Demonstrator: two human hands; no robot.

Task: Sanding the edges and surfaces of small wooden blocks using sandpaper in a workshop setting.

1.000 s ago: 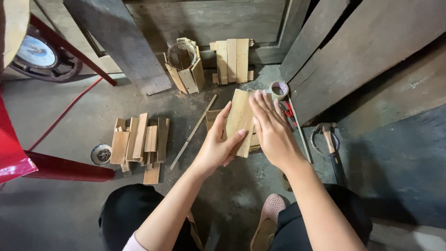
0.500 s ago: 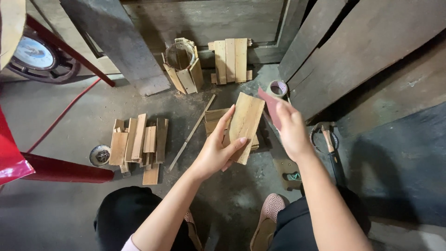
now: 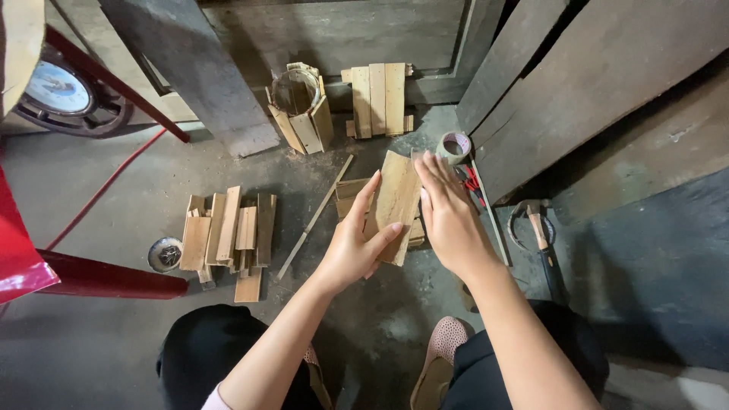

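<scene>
Head view: left hand (image 3: 355, 250) fingers clamped on wood slat (image 3: 396, 203); right hand (image 3: 449, 220) fingers flat, together, touching it.

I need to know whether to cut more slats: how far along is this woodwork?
One ring of slats stands assembled at the back, beside a flat row of slats. In hand: the left hand grips a few slats while the right hand rests flat on them. Left: the loose pile on the floor.
</scene>
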